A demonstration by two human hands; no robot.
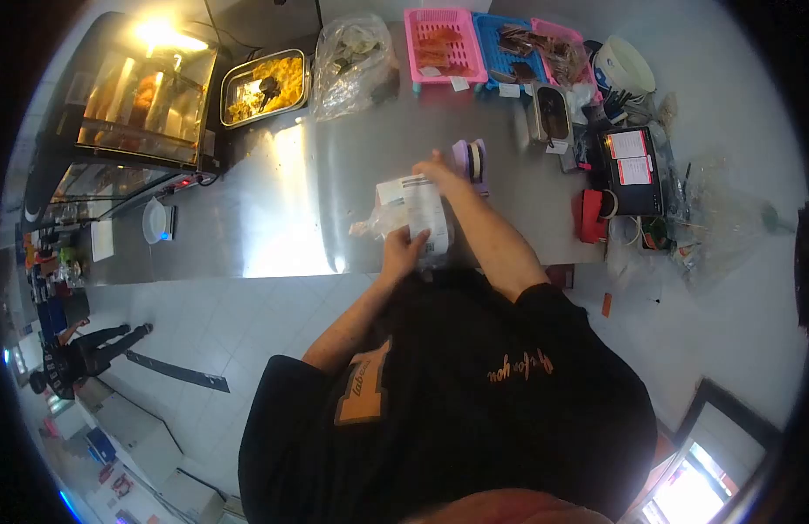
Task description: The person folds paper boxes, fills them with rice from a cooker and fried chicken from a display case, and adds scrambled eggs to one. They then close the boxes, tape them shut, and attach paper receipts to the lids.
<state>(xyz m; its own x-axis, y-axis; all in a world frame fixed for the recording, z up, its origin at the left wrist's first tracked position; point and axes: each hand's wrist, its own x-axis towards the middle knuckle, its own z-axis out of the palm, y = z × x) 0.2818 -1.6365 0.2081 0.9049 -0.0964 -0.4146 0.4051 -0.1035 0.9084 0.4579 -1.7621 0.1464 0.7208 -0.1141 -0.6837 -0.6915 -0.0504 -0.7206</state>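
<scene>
A long white printed receipt (425, 210) lies over a clear plastic bag holding a white packet (383, 203) at the front of the steel counter (282, 192). My left hand (403, 251) grips the receipt's lower end together with the bag. My right hand (434, 167) pinches the receipt's upper end, just in front of a purple tape dispenser (471, 161). Both forearms come out of my black shirt below.
At the counter's back stand a pink basket (444, 44), a blue basket (508, 45), a crumpled plastic bag (352, 61) and a tray of fried food (265, 86). A lit display case (134, 105) is on the left. A tablet (632, 170) and a red dispenser (590, 215) are on the right. Another person (81, 354) stands far off.
</scene>
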